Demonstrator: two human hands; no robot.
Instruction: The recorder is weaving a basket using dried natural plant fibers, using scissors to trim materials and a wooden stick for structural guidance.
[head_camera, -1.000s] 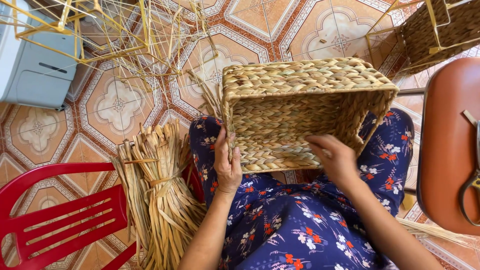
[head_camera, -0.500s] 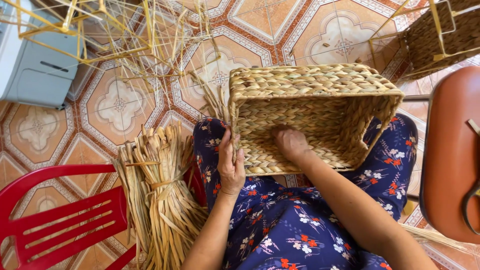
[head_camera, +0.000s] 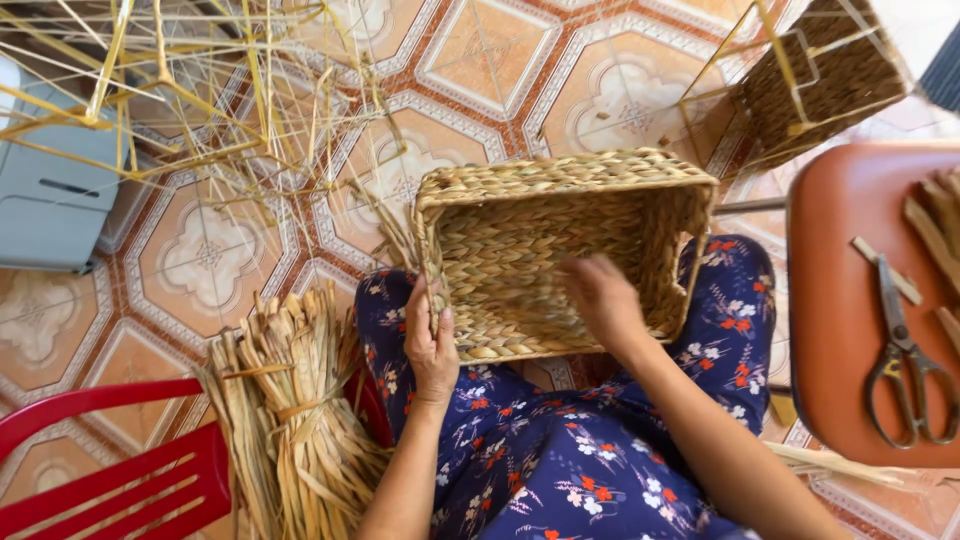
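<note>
A home weaving workshop: patterned orange floor tiles (head_camera: 480, 60), yellow wire basket frames (head_camera: 150, 90), bundled dried straw (head_camera: 290, 420), metal scissors (head_camera: 905, 365).

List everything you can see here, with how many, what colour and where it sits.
woven basket: one, straw-tan, on the lap, tipped toward the camera
dried reed bundle: one, tan, on the floor left of the knees
yellow wire frames: several, top left
half-woven frame: one, brown on yellow wire, top right
grey box: one, far left
red chair: one, bottom left
orange seat: one, right side
scissors: one pair, dark metal, on the orange seat
tiled floor: orange and cream pattern
left hand: grips the basket's near left rim
right hand: inside the basket, on its woven bottom
</note>
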